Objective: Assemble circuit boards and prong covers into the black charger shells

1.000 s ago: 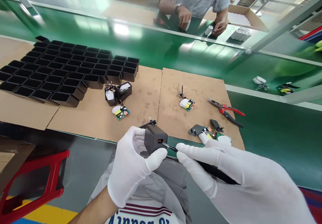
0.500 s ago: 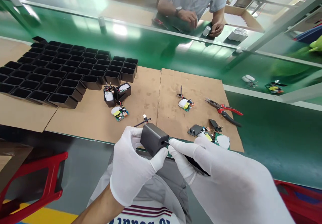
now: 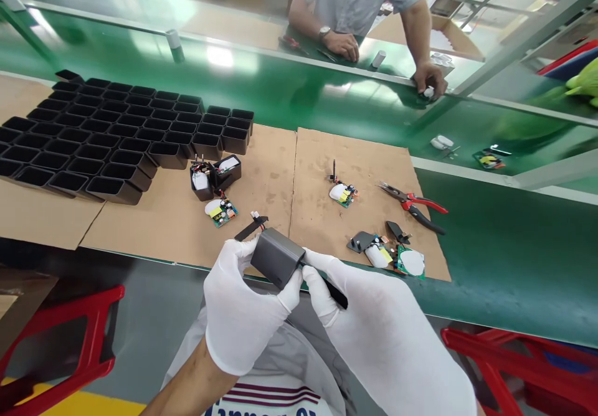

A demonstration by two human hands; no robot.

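Note:
In the head view, a black plastic casing [image 3: 279,258] is tilted in the white-gloved fingers of my left hand [image 3: 243,316]. My right hand [image 3: 359,316], gloved too, pinches a thin black lead [image 3: 301,265] at the small hole in the casing's end. A dark flat length [image 3: 335,293] runs on beneath my right palm; what it is I cannot make out. Beyond the casing's far side, wires with a white connector [image 3: 255,215] and a black strip [image 3: 249,229] lie over the cardboard [image 3: 275,179]. My fingers hide part of the hole.
Rows of black casings [image 3: 116,179] fill the left. Filled casings [image 3: 200,182] and a circuit board [image 3: 221,212] sit mid-left. Right are another board [image 3: 343,193], red-handled pliers [image 3: 411,205], and loose boards with black covers [image 3: 362,241]. Across the rail, a person's hand [image 3: 430,78] handles a small part.
Both my hands and the casing have shifted slightly left. The wires and black strip beyond the casing show more. The person opposite has moved one hand to the right.

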